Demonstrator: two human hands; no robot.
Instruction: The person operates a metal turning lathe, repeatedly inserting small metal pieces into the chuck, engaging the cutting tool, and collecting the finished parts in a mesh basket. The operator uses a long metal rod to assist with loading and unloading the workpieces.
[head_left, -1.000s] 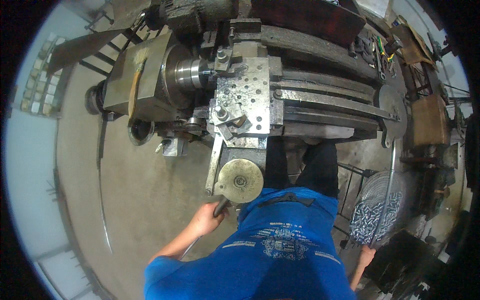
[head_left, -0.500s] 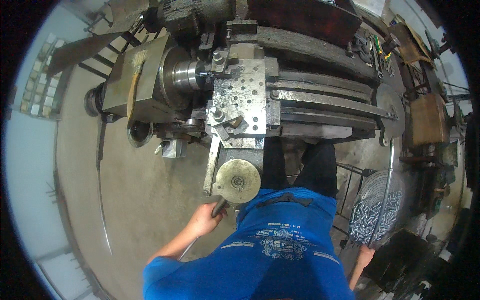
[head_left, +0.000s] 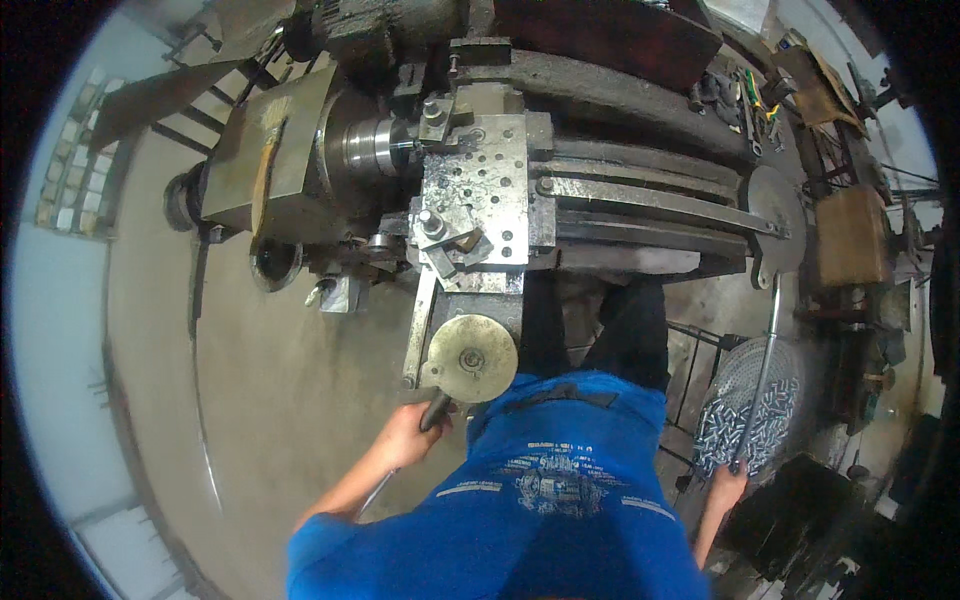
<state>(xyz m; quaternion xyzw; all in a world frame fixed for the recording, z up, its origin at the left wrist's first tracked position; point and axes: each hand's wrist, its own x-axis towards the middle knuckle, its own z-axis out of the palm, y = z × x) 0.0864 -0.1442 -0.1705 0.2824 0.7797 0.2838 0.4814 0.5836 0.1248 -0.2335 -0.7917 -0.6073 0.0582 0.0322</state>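
Note:
A metal lathe lies across the view ahead of me. My left hand (head_left: pixel 407 437) is closed around the dark crank handle (head_left: pixel 434 411) of a round brass-coloured handwheel (head_left: pixel 473 358), at the near end of the cross slide. Out to the right, my right hand (head_left: pixel 727 486) grips the lower end of a long steel lever (head_left: pixel 764 375), which runs up to a flat arm by a round plate (head_left: pixel 776 205). A flat tool block (head_left: pixel 478 185) with clamped cutters stands beside the shiny chuck (head_left: pixel 370 147). Whether a workpiece sits in the chuck, I cannot tell.
Beneath the lever, a round perforated basket (head_left: pixel 765 352) holds many small metal pieces. A wooden-handled brush (head_left: pixel 265 180) rests on the headstock (head_left: pixel 228 155). Wrenches (head_left: pixel 752 115) lie at the far right, near a brown box (head_left: pixel 850 236). A thin rod (head_left: pixel 203 430) stands out at left.
My right hand and the lever's lower end have moved a little away from me, toward the lathe. My left hand stays on the crank handle. The whole view has shifted slightly.

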